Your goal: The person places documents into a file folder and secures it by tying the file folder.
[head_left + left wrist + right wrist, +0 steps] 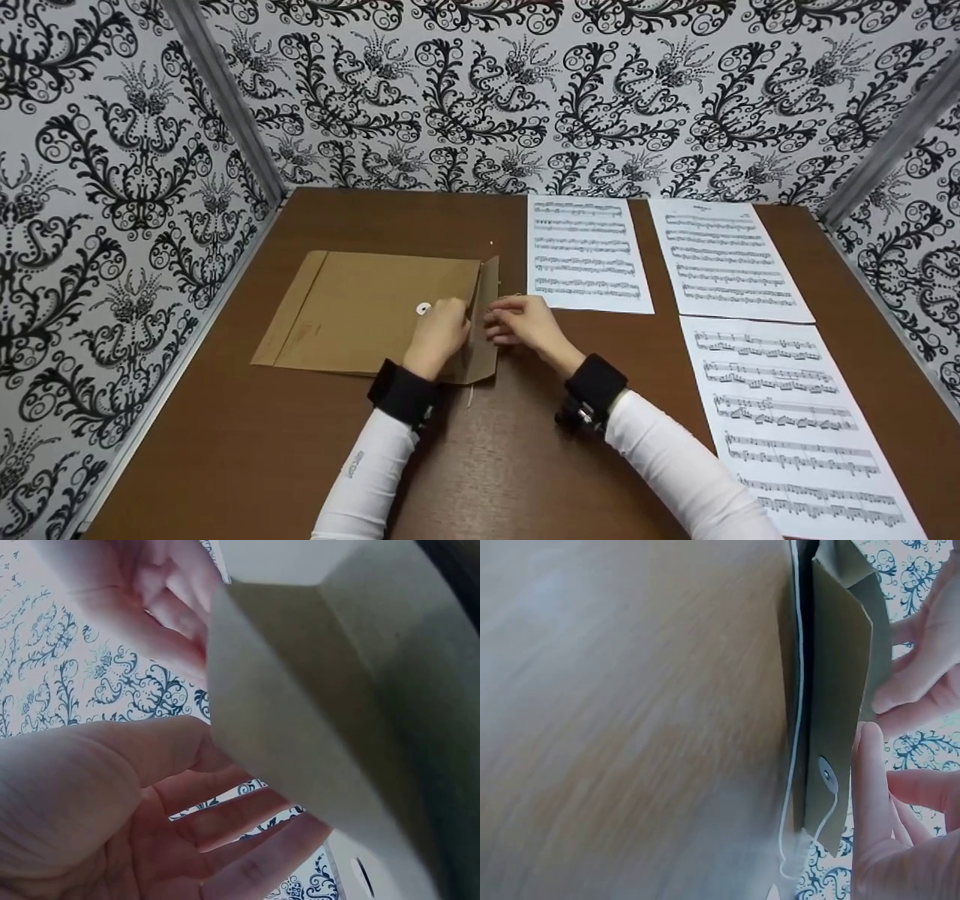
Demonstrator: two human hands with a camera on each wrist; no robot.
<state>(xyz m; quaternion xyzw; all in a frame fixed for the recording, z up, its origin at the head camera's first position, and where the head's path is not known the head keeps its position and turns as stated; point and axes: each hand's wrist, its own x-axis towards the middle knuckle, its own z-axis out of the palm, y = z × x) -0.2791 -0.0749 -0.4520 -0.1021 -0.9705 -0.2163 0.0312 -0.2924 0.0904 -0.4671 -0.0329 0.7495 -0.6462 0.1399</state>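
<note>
A large brown string-tie envelope (367, 307) lies on the table, its flap (486, 330) raised at the right end. My left hand (441, 330) is at the mouth; in the left wrist view its thumb and fingers (247, 817) pinch the envelope's edge. Just right of the flap is my right hand (525, 322). Its extended thumb (870, 780) touches the flap's edge in the right wrist view, while the other fingers bend loosely apart from it. A white disc (827, 775) with a string (796, 690) is on the flap. The envelope's contents are hidden.
Sheets of printed music lie on the right: one (585, 255) behind my right hand, another (727, 259) at the back right, and a third (795, 420) nearer. Patterned walls (480, 90) border the brown table (495, 480) at the back and sides.
</note>
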